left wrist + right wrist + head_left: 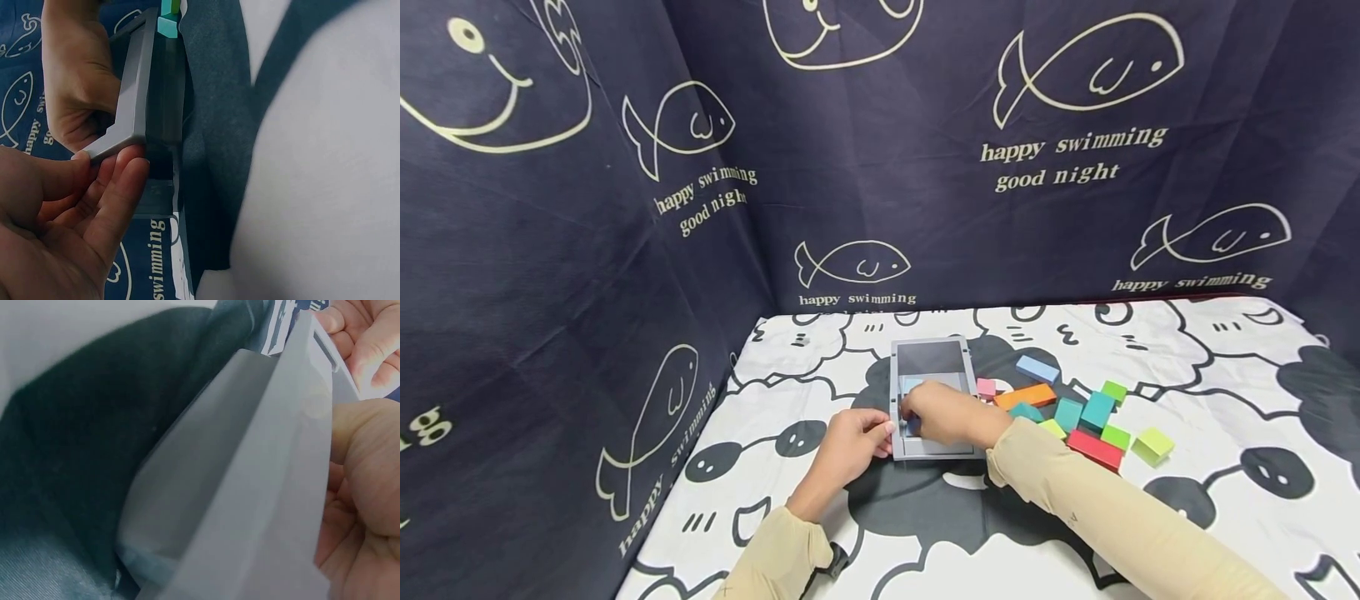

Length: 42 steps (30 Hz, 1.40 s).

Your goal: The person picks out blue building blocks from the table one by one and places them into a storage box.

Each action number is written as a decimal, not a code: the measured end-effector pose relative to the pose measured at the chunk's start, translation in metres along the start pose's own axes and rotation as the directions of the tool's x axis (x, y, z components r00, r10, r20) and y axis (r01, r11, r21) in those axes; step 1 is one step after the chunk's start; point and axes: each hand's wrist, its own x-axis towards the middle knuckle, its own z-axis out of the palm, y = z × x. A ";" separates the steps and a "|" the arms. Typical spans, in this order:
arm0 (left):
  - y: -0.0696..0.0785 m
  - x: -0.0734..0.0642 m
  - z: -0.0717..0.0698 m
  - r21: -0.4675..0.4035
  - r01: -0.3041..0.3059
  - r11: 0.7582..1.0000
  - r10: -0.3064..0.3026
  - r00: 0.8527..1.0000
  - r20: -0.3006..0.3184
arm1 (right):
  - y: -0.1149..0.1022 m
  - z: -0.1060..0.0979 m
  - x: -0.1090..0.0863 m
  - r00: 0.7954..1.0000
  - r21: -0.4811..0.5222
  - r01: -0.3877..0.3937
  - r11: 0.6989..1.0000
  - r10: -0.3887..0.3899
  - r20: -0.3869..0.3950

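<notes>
A grey rectangular box (pixel 893 371) with a raised rim lies on the tablecloth in front of me. My left hand (pixel 850 440) pinches its near left corner, thumb on the rim and fingers beneath, as the left wrist view shows. Inside the box is my right hand (pixel 946 412), knuckles up and fingers bent down near the left wall. Something blue (pixel 913 427) shows just below those fingers. Whether they hold it is hidden; in the right wrist view the box wall (pixel 250 487) covers the fingertips.
Right of the box lie several loose coloured blocks, among them an orange block (pixel 1026 397), a red block (pixel 1095 450), a blue block (pixel 1037 369) and a teal block (pixel 1097 410). A pink block (pixel 986 387) sits close to the box's right side. Dark curtains (pixel 925 192) stand behind and left.
</notes>
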 end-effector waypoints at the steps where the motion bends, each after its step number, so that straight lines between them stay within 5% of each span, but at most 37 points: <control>1: 0.000 0.000 0.000 0.000 -0.003 1.000 0.003 1.000 0.000 | 0.000 0.000 0.000 1.000 0.000 0.001 1.000 -0.001 0.001; 19: -0.003 0.001 0.000 0.015 -0.034 0.999 0.034 0.999 -0.001 | -0.002 -0.015 -0.003 0.996 -0.058 0.075 0.995 -0.077 -0.039; 32: -0.004 0.001 0.001 0.016 -0.020 1.000 0.020 1.000 -0.001 | 0.006 -0.078 -0.035 0.991 0.004 -0.035 0.999 0.035 -0.129; 42: -0.004 0.001 0.003 0.005 -0.013 1.000 0.013 1.000 -0.002 | 0.064 -0.094 -0.066 0.949 0.016 -0.251 0.968 0.250 -0.194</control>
